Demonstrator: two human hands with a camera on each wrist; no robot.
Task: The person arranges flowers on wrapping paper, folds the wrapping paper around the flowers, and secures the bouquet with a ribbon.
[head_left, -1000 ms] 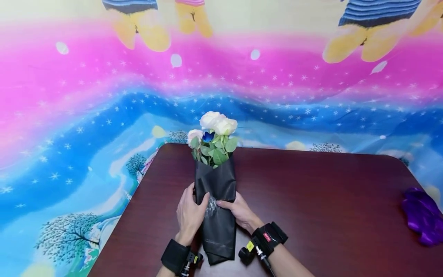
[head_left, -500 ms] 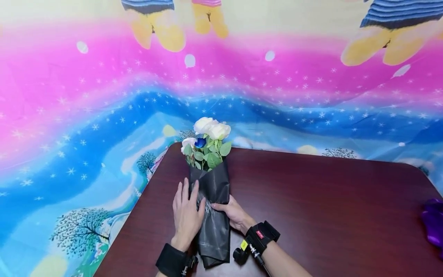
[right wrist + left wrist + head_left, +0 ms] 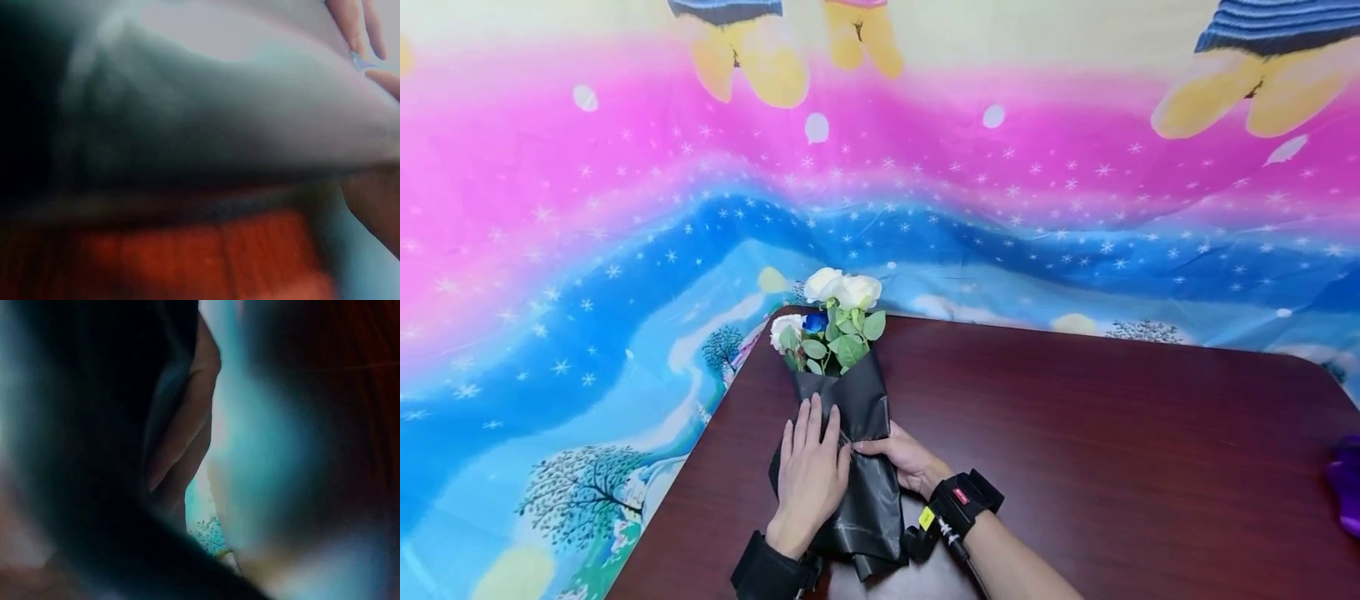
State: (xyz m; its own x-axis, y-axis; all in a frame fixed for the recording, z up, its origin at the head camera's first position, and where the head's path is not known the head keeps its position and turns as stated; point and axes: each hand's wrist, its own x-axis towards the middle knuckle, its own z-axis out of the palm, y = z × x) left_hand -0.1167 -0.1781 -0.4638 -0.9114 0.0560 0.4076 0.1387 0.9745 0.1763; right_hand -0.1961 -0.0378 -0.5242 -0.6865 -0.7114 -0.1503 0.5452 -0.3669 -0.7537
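Note:
A bouquet of white roses point(image 3: 846, 290), one blue flower point(image 3: 815, 323) and green leaves is wrapped in black paper point(image 3: 865, 492) on the table, blooms pointing away. My right hand point(image 3: 906, 458) grips its right side, thumb on top near the middle and the other fingers hidden beneath. Over the left side of the wrap lies my left hand point(image 3: 808, 475), back up, with its fingers straight. Black paper shows past that hand's outer edge. In the left wrist view, fingers point(image 3: 190, 419) show beside dark paper; the right wrist view is filled mostly by blurred wrapping point(image 3: 206, 112).
A dark reddish-brown table point(image 3: 1075, 450) extends to the right. At its right edge sits something shiny and purple point(image 3: 1347, 483), partly out of view. A colourful printed cloth point(image 3: 925, 167) hangs behind the table.
My left hand has left its thumb-side hold and now lies straight-fingered over the wrap. The bouquet's flower end has swung left, and paper has come out at the left. The head view has shifted.

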